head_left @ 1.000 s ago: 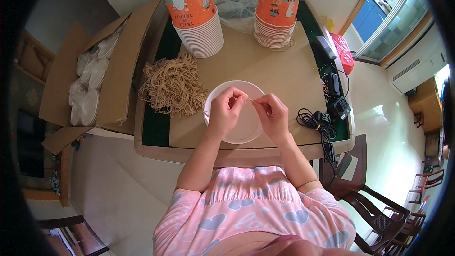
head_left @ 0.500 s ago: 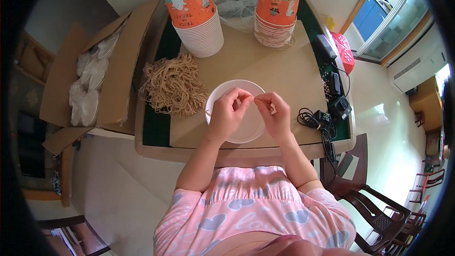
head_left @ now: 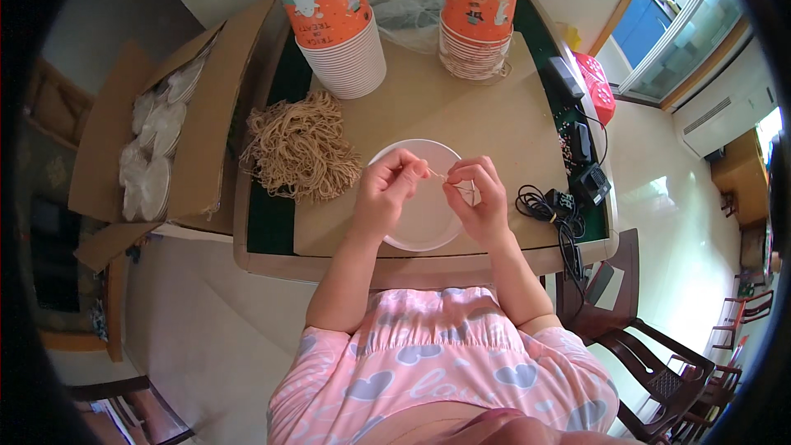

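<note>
Head view: 2 cup stacks (head_left: pixel 341 58) (head_left: pixel 479 16), 1 cord heap (head_left: pixel 301 148) and 1 tub (head_left: pixel 424 222) stand on 1 table (head_left: pixel 280 265); 1 box (head_left: pixel 203 136), at left, contains white packs (head_left: pixel 150 185). Left hand (head_left: pixel 389 188) and right hand (head_left: pixel 483 198), fingers curled and tips just apart, are held over the tub, both pinching 1 thin strand (head_left: pixel 437 174) that spans the gap between them.
</note>
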A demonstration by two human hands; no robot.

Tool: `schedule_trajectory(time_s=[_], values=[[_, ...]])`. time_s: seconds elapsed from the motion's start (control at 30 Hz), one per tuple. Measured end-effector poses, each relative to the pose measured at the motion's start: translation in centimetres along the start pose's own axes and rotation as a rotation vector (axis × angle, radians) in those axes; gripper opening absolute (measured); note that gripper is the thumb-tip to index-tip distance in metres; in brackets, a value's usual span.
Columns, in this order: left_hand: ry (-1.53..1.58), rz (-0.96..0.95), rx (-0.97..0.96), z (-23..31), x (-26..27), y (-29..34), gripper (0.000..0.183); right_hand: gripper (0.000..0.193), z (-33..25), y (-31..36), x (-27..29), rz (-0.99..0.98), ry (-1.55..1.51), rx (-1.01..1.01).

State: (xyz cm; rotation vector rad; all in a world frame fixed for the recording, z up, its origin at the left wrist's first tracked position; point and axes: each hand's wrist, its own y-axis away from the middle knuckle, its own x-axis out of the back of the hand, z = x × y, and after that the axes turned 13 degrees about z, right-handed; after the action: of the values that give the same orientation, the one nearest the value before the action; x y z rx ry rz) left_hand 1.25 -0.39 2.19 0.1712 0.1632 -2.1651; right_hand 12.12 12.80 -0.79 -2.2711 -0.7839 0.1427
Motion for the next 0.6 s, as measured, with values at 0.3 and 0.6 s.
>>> schedule_trajectory(time_s=[0.3, 0.6], values=[[0.422, 0.183, -0.087, 0.3, 1.4, -1.4, 0.017, 0.015, 2.6, 1.9, 1.3, 0.07, 0.048, -0.085], [0.516, 0.245, -0.106, -0.2, 2.3, -2.0, 0.016, 0.014, 3.2, 2.4, 2.0, 0.085, 0.039, -0.182]])
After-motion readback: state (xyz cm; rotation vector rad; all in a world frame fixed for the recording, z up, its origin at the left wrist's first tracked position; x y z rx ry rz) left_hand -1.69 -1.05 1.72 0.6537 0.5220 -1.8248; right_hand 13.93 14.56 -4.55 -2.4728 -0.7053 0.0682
